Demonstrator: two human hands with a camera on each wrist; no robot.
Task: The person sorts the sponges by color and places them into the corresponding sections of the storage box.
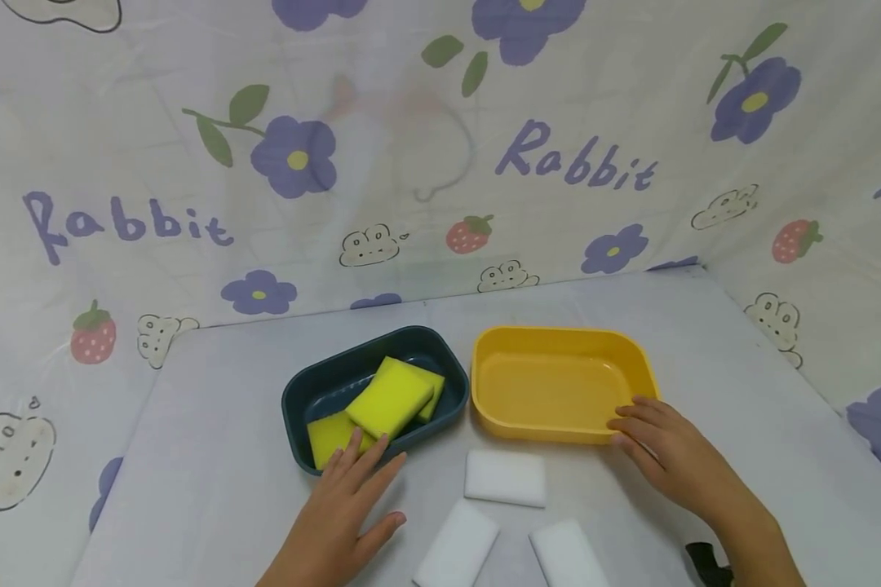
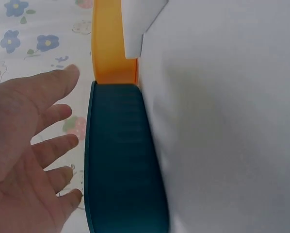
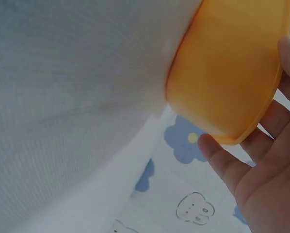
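Note:
A dark teal tray (image 1: 304, 408) holds several yellow sponges (image 1: 389, 397), piled on one another. My left hand (image 1: 345, 505) is at its near rim, fingers spread, the fingertips over the lowest sponge; whether they touch it I cannot tell. In the left wrist view the left hand (image 2: 33, 141) holds nothing beside the teal tray's wall (image 2: 123, 155). My right hand (image 1: 675, 456) rests loosely at the near right corner of a yellow tray (image 1: 551, 391), which has nothing in it. In the right wrist view its relaxed fingers (image 3: 222, 155) lie about the yellow tray's rim (image 3: 261, 116).
White rectangular blocks lie in front of the trays: one crosswise (image 1: 505, 478), one slanted at the left (image 1: 457, 545), one at the right (image 1: 568, 554). A small black object (image 1: 707, 562) is by the right forearm. A printed cloth (image 1: 411, 163) hangs behind the white table (image 1: 213, 456).

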